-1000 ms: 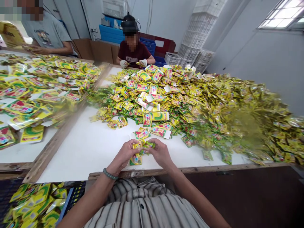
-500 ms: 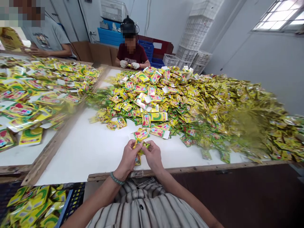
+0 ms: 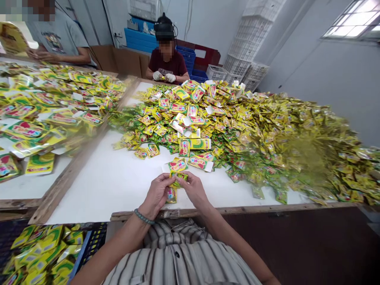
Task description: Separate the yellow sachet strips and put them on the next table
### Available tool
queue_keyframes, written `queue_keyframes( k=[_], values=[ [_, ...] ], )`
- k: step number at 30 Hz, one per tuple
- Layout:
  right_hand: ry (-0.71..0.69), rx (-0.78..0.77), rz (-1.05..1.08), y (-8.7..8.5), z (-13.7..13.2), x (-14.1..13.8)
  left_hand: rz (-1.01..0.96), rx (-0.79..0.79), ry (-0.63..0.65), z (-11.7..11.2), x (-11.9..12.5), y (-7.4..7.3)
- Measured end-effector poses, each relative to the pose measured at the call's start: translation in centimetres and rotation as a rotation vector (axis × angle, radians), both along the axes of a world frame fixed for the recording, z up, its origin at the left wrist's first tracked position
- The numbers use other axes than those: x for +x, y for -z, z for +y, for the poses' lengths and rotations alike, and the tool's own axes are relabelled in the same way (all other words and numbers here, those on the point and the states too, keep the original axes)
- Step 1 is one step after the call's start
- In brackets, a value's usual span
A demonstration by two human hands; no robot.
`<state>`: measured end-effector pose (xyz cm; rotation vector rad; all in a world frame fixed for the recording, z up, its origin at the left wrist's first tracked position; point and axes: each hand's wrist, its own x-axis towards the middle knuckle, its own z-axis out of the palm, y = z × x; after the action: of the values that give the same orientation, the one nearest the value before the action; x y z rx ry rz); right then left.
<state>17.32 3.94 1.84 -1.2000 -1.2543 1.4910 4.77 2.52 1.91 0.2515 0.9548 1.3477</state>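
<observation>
Between my two hands, just above the table's near edge, are small yellow-green candy packets. My left hand pinches them from the left with thumb and fingers; my right hand grips them from the right. How many packets are held I cannot tell. Another small packet hangs or lies just below, close to my left fingers. Past my fingertips, flat yellow boxes lie on the white table: one box straight ahead and another box with an open white flap to its right.
A large heap of small packets covers the right side, with cardboard boxes on its crest. Left of a wooden divider lie more boxes. A crate of filled boxes stands below left. Two people work across the table.
The packets between my hands have turned flatter, showing more of their printed face, and my fingers have shifted slightly on them. The whole view has tilted a little.
</observation>
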Motion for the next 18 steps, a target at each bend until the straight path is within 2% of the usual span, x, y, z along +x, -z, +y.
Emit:
queue_keyframes(
  k=[2, 6, 7, 9, 11, 13, 15, 18],
  values=[
    [-0.023, 0.038, -0.025, -0.2, 0.2, -0.1, 0.036, 0.001, 0.017, 0.0, -0.2, -0.3],
    [-0.070, -0.053, 0.132, 0.2, 0.4, 0.6, 0.229, 0.024, 0.097, 0.0, -1.5, -0.7],
    [-0.047, -0.057, 0.142, 0.4, 0.5, 1.1, 0.356, 0.032, 0.118, 0.0, -2.1, -0.7],
    [0.049, 0.010, 0.044, 1.1, 0.8, 2.4, 0.757, 0.009, 0.170, -0.2, -3.1, -0.5],
    [0.155, 0.150, -0.192, 1.9, 1.1, 3.7, 1.247, -0.070, 0.248, -0.5, -3.8, 0.2],
    [0.166, 0.303, -0.449, 2.7, 1.2, 4.3, 1.635, -0.132, 0.349, -0.9, -3.6, 1.1],
    [0.068, 0.417, -0.595, 3.3, 1.1, 4.3, 1.838, -0.121, 0.425, -1.2, -2.7, 2.1],
    [-0.096, 0.459, -0.588, 3.7, 0.6, 3.7, 1.858, -0.053, 0.432, -1.5, -1.3, 3.2]
  ],
)
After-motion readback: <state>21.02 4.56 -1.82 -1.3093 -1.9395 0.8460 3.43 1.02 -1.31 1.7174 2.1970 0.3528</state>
